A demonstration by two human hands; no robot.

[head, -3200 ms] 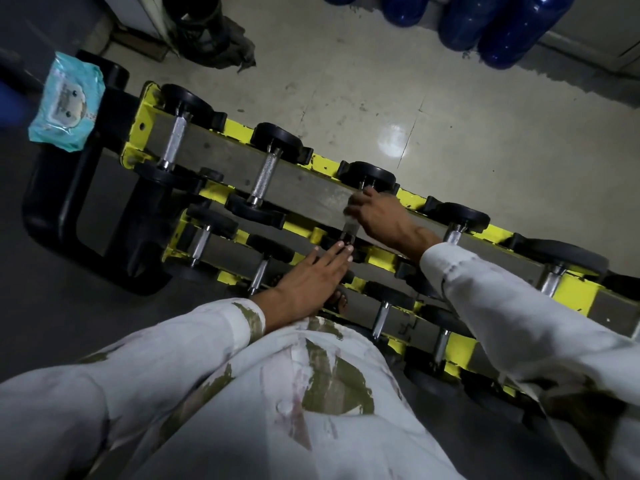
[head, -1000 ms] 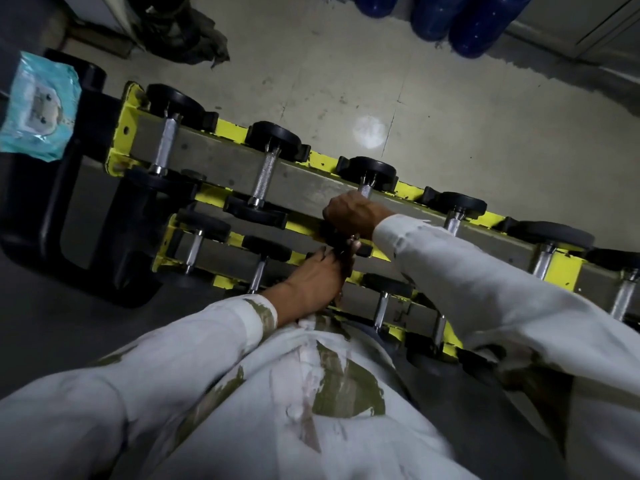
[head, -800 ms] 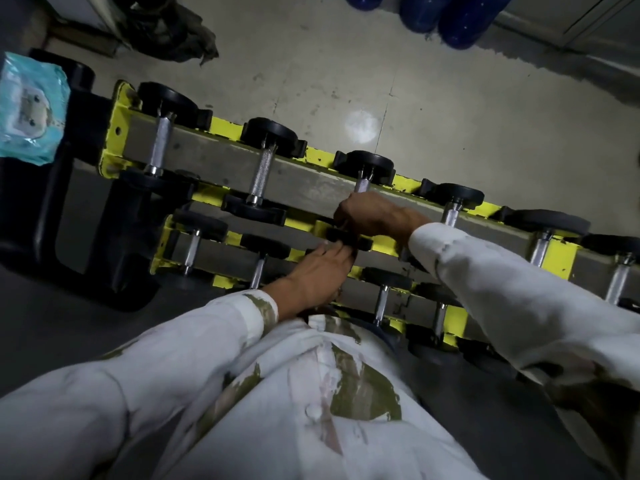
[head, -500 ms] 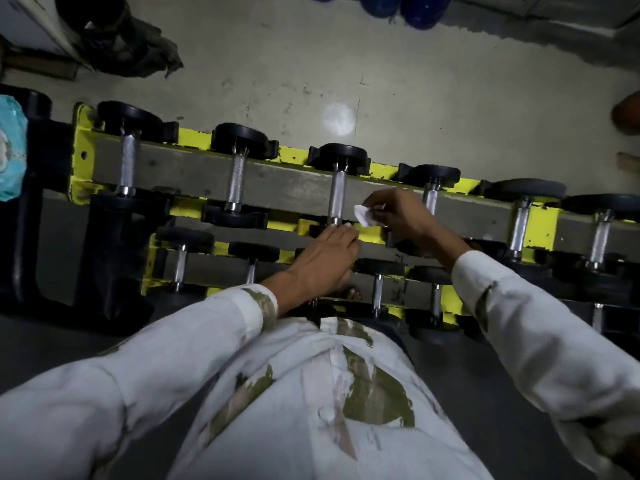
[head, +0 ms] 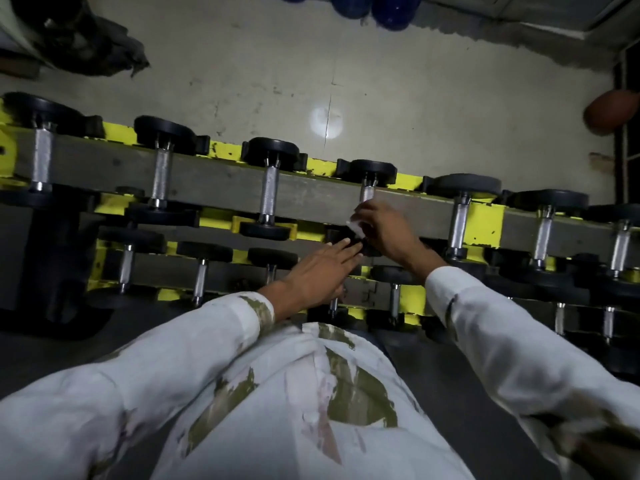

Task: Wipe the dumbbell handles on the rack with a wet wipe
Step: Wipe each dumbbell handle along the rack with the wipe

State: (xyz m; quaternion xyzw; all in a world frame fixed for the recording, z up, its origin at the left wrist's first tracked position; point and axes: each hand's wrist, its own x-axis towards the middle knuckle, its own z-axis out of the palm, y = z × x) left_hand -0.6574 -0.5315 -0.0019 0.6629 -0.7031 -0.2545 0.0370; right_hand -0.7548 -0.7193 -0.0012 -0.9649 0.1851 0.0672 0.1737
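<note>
A yellow and grey dumbbell rack (head: 311, 195) runs across the view in tiers, with several black-ended dumbbells with steel handles. My right hand (head: 386, 230) pinches a white wet wipe (head: 355, 226) at the lower part of the fourth top-row dumbbell handle (head: 367, 192). The hand hides most of that handle. My left hand (head: 320, 271) lies flat with straight fingers, its tips touching the near black end (head: 337, 237) of that dumbbell. The third dumbbell handle (head: 268, 192) stands bare to the left.
Behind the rack lies a pale concrete floor (head: 346, 81). Blue containers (head: 374, 8) stand at the far wall, a dark bag (head: 86, 43) at far left, a brown ball (head: 611, 112) at the right edge. My white patterned shirt fills the lower view.
My right hand left the third top-row handle and carried the wipe right to the fourth one. My left hand followed rightward. The view panned right, so the wipes packet left the frame.
</note>
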